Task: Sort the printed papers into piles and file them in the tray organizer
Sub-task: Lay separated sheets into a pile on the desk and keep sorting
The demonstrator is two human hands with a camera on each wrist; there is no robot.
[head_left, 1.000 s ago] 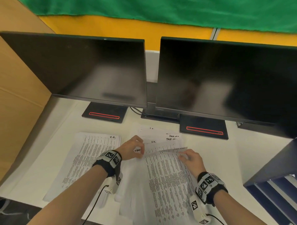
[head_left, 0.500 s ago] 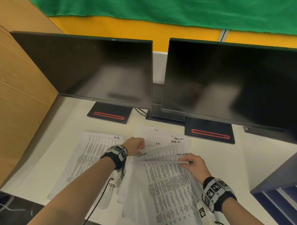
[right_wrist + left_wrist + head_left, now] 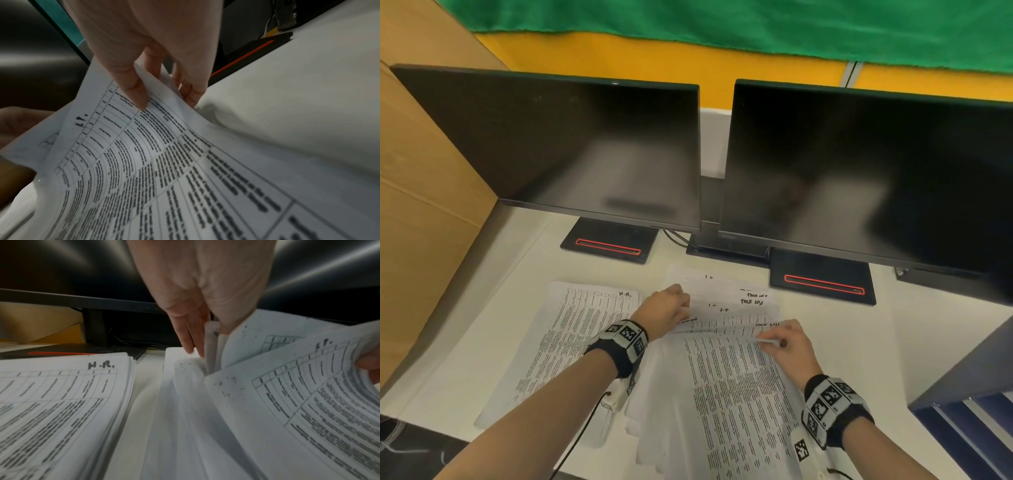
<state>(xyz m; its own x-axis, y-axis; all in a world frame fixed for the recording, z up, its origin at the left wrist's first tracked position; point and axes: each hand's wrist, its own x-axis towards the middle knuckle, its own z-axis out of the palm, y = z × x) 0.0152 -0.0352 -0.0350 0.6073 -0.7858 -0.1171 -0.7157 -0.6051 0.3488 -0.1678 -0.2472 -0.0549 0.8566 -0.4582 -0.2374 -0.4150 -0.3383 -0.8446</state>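
Observation:
A loose stack of printed papers (image 3: 726,394) lies in front of me on the white desk (image 3: 914,329). My right hand (image 3: 784,339) (image 3: 166,100) pinches the far right corner of the top sheet (image 3: 144,154), thumb on top and fingers underneath, so its far edge curls up. My left hand (image 3: 667,311) (image 3: 195,344) has its fingers tucked between the far corners of several fanned sheets (image 3: 726,301) and holds them raised. A separate pile marked "H.R." (image 3: 578,329) (image 3: 61,394) lies flat to the left. The dark blue tray organizer (image 3: 962,387) stands at the right edge.
Two dark monitors (image 3: 571,154) (image 3: 866,178) stand behind the papers, their black bases (image 3: 609,245) (image 3: 822,281) on the desk. A brown cardboard wall (image 3: 421,205) closes the left side. Cables run between the bases.
My right hand has raised the far edge of the top sheet and drawn it slightly toward me. My left hand has slid further in among the fanned sheets.

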